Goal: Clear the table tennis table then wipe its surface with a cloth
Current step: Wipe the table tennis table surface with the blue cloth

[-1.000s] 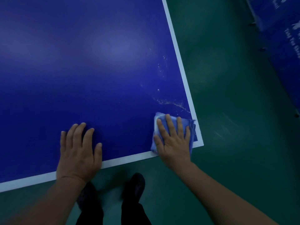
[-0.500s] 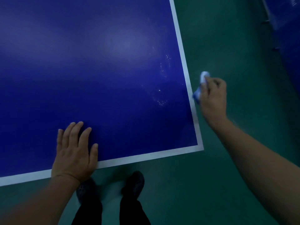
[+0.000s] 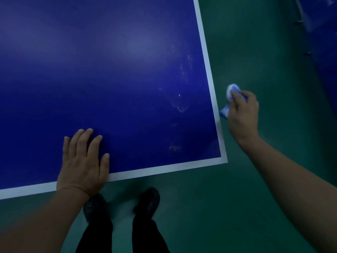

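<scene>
Head cam looking down at the corner of the table tennis table (image 3: pixel 113 73), blue top w/ a white border line running along the near edge and the right edge. Left hand (image 3: pixel 83 161) lies flat on the top near the front edge, fingers straight and a bit spread, palm down, heel of the hand over the white line. Not holding anything.

Right hand (image 3: pixel 243 114) is off the table, out past the right edge over the green floor (image 3: pixel 255 179). It's curled round the cloth (image 3: pixel 230 96), a light blue/white rag bunched up in the fist. One wad of it pokes out above the knuckles, another bit hangs out below on the table side, just beside the white border; can't tell if it touches the edge.

On the blue top, near the right side, there's a scatter of pale specks/smears (image 3: pixel 181 106), and another small patch lower down nr the front corner. Cloth is apart from those marks.

Below the table edge you can see dark trousers and two dark shoes (image 3: pixel 147 199) on the floor. Blurry blue thing at far right top, can't tell what it is.
</scene>
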A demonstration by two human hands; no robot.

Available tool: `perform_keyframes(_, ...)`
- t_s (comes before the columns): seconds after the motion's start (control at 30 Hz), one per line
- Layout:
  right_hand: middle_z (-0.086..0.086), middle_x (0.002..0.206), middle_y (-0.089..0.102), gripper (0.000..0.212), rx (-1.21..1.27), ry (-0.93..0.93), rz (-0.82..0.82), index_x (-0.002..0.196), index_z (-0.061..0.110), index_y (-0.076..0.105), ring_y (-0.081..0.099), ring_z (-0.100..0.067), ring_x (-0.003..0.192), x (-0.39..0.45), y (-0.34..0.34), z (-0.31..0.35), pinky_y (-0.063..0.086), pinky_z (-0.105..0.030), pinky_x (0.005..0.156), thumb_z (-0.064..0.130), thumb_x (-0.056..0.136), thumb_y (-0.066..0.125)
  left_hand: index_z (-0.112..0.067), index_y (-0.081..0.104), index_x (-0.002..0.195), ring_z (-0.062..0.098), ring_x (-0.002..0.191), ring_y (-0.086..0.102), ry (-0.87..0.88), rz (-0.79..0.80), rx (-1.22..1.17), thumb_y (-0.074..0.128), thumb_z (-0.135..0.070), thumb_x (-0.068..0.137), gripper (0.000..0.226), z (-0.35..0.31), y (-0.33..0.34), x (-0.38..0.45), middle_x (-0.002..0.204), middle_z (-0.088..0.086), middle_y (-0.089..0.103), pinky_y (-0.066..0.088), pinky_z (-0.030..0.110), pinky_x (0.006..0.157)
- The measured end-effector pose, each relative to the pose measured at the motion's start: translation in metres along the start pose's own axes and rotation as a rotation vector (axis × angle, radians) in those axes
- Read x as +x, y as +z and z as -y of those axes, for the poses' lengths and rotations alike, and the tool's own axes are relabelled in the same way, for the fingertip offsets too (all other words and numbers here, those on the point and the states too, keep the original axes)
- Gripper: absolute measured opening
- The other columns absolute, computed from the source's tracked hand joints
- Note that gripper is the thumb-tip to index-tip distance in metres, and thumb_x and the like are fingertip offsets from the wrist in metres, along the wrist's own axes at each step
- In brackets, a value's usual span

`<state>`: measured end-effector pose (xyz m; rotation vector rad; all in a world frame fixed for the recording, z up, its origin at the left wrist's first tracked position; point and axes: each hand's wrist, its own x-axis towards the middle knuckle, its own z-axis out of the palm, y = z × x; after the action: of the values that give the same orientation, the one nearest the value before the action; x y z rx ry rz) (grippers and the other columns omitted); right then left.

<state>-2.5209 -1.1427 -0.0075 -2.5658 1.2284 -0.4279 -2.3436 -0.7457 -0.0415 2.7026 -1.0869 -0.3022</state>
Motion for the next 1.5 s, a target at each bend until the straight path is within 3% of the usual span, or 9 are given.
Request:
perform_keyframes(0.17,-0.022,0.134,0.053,0.041,-0.034,-0.121,0.106,0.133,0.007,0.061,0.053,-0.041,0.102,-0.099,0.038,0.052,0.051,-0.046,0.084,0.014,0.093,0.064,0.001,0.050,0.133,0.040,0.143,0.025,-0.008,-0.009,-0.018,0.031,-0.042,0.093,0.062,-0.002,-0.003,0.000,0.147,0.023,0.036,0.004,0.053,0.123)
perform_keyframes(0.3,-0.008,0.132,0.055,0.046,-0.104,-0.558,0.193,0.133,0.018,0.055,0.053,-0.032,0.100,-0.120,0.046,0.069,0.049,-0.043,0.079,0.025,0.088,0.054,0.001,0.051,0.134,0.039,0.144,0.025,-0.013,-0.003,-0.014,0.031,-0.042,0.093,0.062,-0.003,-0.004,0.000,0.148,0.023,0.037,0.009,0.058,0.121)
perform_keyframes(0.47,-0.009,0.133,0.059,0.046,-0.107,-0.142,-0.003,0.131,0.012,0.062,0.045,-0.033,0.108,-0.093,0.053,0.080,0.039,-0.045,0.094,0.018,0.085,0.060,-0.001,0.050,0.135,0.037,0.144,0.024,-0.009,0.002,-0.018,0.031,-0.042,0.093,0.062,-0.002,-0.003,0.000,0.148,0.021,0.036,0.009,0.057,0.121)
perform_keyframes(0.53,-0.006,0.135,0.054,0.061,-0.065,-0.433,0.102,0.136,0.017,0.053,0.048,-0.032,0.110,-0.129,0.064,0.112,0.037,-0.042,0.094,0.015,0.076,0.065,-0.001,0.050,0.134,0.037,0.144,0.025,-0.004,-0.008,-0.031,0.031,-0.042,0.093,0.061,-0.001,-0.002,0.000,0.148,0.021,0.037,0.009,0.057,0.121)
perform_keyframes(0.67,0.001,0.142,0.055,0.047,-0.032,-0.877,0.367,0.133,0.024,0.058,0.055,-0.036,0.121,-0.149,0.049,0.092,0.048,-0.044,0.095,0.022,0.086,0.059,-0.003,0.050,0.134,0.036,0.144,0.025,0.007,-0.033,-0.055,0.033,-0.041,0.093,0.059,0.002,0.000,-0.001,0.147,0.020,0.037,0.008,0.055,0.122)
perform_keyframes(0.9,-0.010,0.133,0.063,0.040,-0.092,-0.373,0.185,0.123,0.009,0.068,0.056,-0.046,0.111,-0.080,0.042,0.090,0.048,-0.051,0.091,0.009,0.083,0.062,-0.004,0.053,0.131,0.035,0.145,0.024,0.028,-0.036,-0.107,0.034,-0.042,0.091,0.059,0.005,-0.003,-0.002,0.147,0.019,0.037,0.005,0.053,0.123)
perform_keyframes(1.1,0.003,0.146,0.053,0.055,-0.025,-1.164,0.569,0.133,0.025,0.061,0.047,-0.035,0.127,-0.134,0.045,0.123,0.047,-0.047,0.090,0.022,0.078,0.070,0.001,0.052,0.133,0.037,0.141,0.030,-0.009,-0.083,-0.377,0.035,-0.035,0.092,0.057,0.017,-0.022,-0.008,0.147,0.020,0.038,0.014,0.054,0.121)
perform_keyframes(1.3,-0.015,0.135,0.061,0.034,-0.052,-0.407,0.200,0.125,0.003,0.067,0.052,-0.044,0.128,-0.102,0.044,0.130,0.045,-0.056,0.101,0.006,0.092,0.062,0.001,0.057,0.124,0.043,0.128,0.040,-0.051,-0.116,-0.188,0.039,-0.030,0.090,0.049,0.042,-0.026,-0.020,0.135,0.023,0.046,0.023,0.062,0.115)
perform_keyframes(1.5,-0.003,0.141,0.058,0.033,0.075,-0.896,0.380,0.126,0.015,0.068,0.048,-0.033,0.136,-0.170,0.064,0.157,0.044,-0.044,0.103,0.023,0.095,0.060,0.000,0.058,0.123,0.043,0.125,0.042,-0.051,-0.126,-0.139,0.040,-0.030,0.092,0.047,0.023,-0.017,-0.006,0.133,0.023,0.048,0.014,0.055,0.120)
